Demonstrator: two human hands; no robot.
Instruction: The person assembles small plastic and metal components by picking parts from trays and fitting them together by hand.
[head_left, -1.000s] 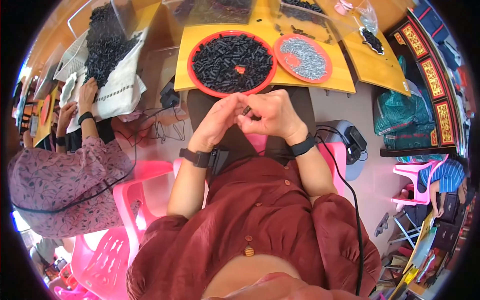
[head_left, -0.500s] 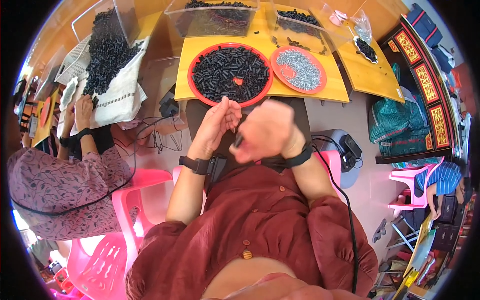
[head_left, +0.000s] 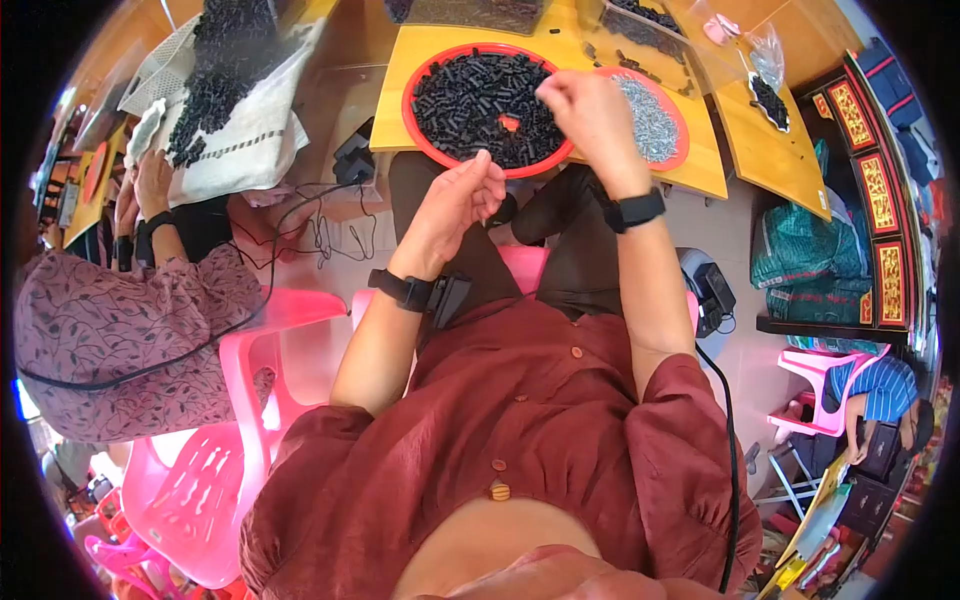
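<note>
A round red tray [head_left: 407,112] heaped with short black plastic tubes [head_left: 470,100] sits near the table's front edge. A small orange-red piece [head_left: 508,124] shows among the tubes. To its right, an orange-red plate [head_left: 681,150] carries many small silver screw-like pieces [head_left: 645,115]. My left hand [head_left: 460,208] is at the tray's near rim, fingers curled and closed toward the thumb; whatever they hold is hidden. My right hand [head_left: 597,122] is over the gap between tray and plate, fingers pinched together near the tray's right rim. Nothing can be made out in that pinch.
Clear plastic bins [head_left: 480,14] stand at the table's back. A white dish [head_left: 768,100] of black pieces lies at right. On the left, a co-worker's hand [head_left: 155,185] is beside black tubes on a white cloth [head_left: 250,150]. A pink chair [head_left: 205,490] stands behind.
My right hand has moved up and away from my left hand, to the tray's right side. The dark piece seen in it earlier no longer shows. The whole view has shifted slightly.
</note>
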